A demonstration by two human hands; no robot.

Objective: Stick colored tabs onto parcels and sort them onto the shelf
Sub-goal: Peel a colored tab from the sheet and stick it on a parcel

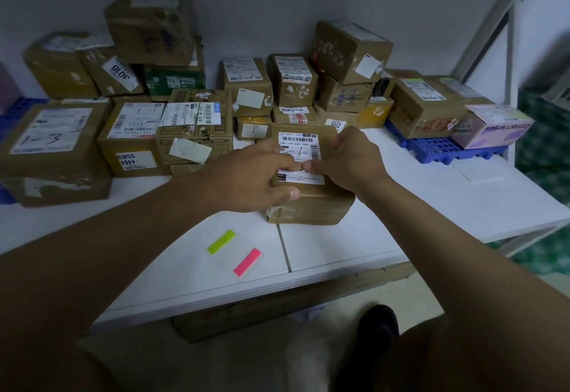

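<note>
The two hands (303, 165) lie over the middle of the label (298, 157) on the nearest parcel (311, 209), so its middle lines are hidden, and the fingertips meet at a spot too small to tell whether they pinch anything. The print on that label is too fine to read beyond its barcode. Both forearms run out of the bottom and side edges. The stacked boxes (55, 141) at the left are cut by the edge, and their lower rows sit behind the front ones. The shelf frame (493, 24) leaves the top right corner. A dark shoe (377, 327) below the tabletop (431, 206) is blurred and partly covered by the right arm.
</note>
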